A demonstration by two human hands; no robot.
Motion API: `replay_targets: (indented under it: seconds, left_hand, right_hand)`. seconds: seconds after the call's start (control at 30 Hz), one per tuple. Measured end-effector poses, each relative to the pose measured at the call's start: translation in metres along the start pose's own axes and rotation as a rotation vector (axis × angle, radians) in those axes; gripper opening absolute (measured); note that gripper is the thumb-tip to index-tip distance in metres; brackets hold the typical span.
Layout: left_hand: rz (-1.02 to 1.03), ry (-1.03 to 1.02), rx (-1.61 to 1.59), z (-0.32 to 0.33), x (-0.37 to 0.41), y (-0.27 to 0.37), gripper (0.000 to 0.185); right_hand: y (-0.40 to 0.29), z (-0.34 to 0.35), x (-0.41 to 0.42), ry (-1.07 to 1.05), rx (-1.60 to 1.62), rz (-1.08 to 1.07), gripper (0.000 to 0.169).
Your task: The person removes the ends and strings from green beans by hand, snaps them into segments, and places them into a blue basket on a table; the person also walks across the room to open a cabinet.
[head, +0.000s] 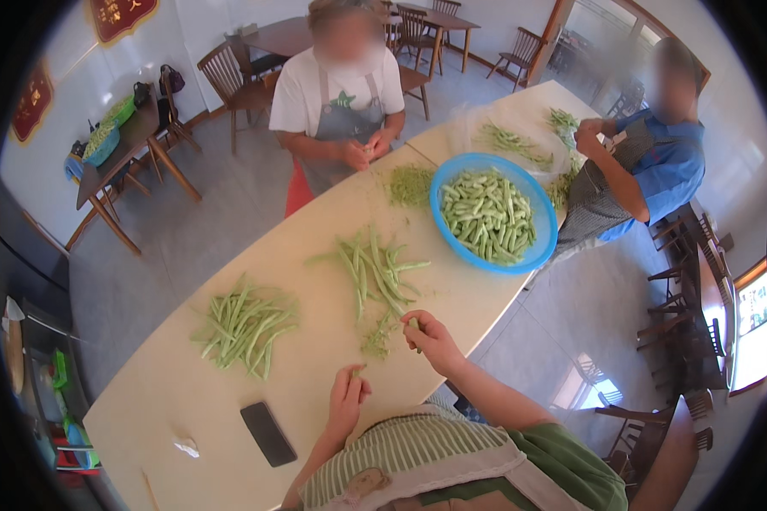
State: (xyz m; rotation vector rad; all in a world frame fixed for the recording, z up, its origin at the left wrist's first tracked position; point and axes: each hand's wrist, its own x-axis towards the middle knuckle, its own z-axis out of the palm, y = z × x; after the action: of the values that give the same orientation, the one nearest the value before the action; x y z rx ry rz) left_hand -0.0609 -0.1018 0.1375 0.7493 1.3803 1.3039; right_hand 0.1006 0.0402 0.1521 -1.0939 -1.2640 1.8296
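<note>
My right hand point(436, 343) grips a short green bean piece point(415, 327), which shows at the thumb and below the fingers. My left hand point(348, 397) pinches a small green bit point(356, 370) between thumb and fingertips, lower and to the left. Just beyond them lies a little heap of bean trimmings point(376, 338). Farther out, a loose pile of long green beans point(378, 268) is spread on the table point(332, 306). A larger pile of whole green beans point(246, 329) lies to the left. A blue plastic basin point(444, 239) holds many snapped bean pieces point(489, 214).
A black phone point(268, 434) and a crumpled white tissue point(186, 447) lie at the near left. Across the table stands a person in an apron point(348, 121); another person in blue point(668, 156) handles greens at the right. More trimmings point(412, 185) lie beside the basin.
</note>
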Motion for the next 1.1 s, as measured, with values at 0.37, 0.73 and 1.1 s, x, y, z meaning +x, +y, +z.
replay_targets:
  seconds: [0.37, 0.73, 1.1]
  left_hand:
    - [0.055, -0.167, -0.046, 0.014, 0.019, -0.005, 0.01]
    - [-0.007, -0.137, -0.192, 0.011, 0.019, -0.007, 0.014]
    - [-0.028, -0.219, -0.203, 0.018, 0.015, -0.002, 0.014]
  right_hand:
    - [0.014, 0.023, -0.03, -0.231, -0.389, -0.087, 0.017]
    - [-0.039, -0.11, 0.043, 0.216, 0.116, -0.099, 0.029]
    - [-0.008, 0.005, -0.028, -0.305, -0.371, -0.154, 0.024]
